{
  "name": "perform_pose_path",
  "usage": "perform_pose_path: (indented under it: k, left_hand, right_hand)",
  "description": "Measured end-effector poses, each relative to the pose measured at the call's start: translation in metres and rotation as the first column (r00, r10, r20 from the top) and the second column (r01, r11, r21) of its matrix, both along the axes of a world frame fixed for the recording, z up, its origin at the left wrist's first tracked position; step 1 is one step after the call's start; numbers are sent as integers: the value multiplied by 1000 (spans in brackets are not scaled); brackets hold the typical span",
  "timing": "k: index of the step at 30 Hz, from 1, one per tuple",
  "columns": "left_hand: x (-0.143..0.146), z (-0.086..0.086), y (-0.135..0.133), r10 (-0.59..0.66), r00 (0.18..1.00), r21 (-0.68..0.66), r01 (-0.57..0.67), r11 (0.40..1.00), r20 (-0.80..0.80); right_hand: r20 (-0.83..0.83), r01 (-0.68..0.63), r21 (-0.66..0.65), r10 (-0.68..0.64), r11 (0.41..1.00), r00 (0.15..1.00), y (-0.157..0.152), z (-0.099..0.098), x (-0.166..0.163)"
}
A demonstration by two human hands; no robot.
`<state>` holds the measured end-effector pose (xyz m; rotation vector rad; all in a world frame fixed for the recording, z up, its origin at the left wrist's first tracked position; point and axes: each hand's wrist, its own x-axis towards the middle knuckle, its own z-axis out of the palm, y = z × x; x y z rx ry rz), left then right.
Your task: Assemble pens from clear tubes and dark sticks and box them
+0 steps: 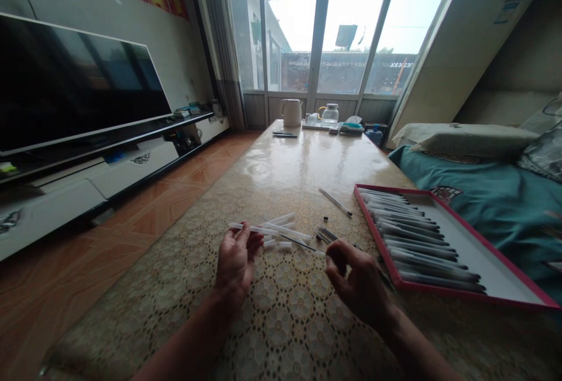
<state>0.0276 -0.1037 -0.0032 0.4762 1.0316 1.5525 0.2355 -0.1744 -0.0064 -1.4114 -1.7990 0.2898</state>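
Over a table (281, 322), tube (266, 230) and refill (301, 244), pinched by left hand (235, 256) and right hand (355, 270), are aligned, steady insertion seemingly needed.

The single view comes from a camera worn on the person's head, above the near end of a long, pale, flower-patterned surface (175, 287). It faces forward along the length of that surface and tilts down, with the person's bare left hand (235, 255) and bare right hand (357, 270) close in, low in the middle; both forearms enter from the near edge. The reach is wide: a black, pale-rimmed television (79, 85) on the left, teal cloth (492, 185) on the right, and a tall, pale-framed window (292, 15) at the far end. Edges lean strongly toward both sides.
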Motion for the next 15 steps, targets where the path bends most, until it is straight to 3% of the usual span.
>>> perform_pose_path:
  k: [15]
  left_hand:
    - [-4,-3,2,89,995,-10,-90,996,-46]
  right_hand:
    - [1,15,48,-15,999,1000,1,-3,1]
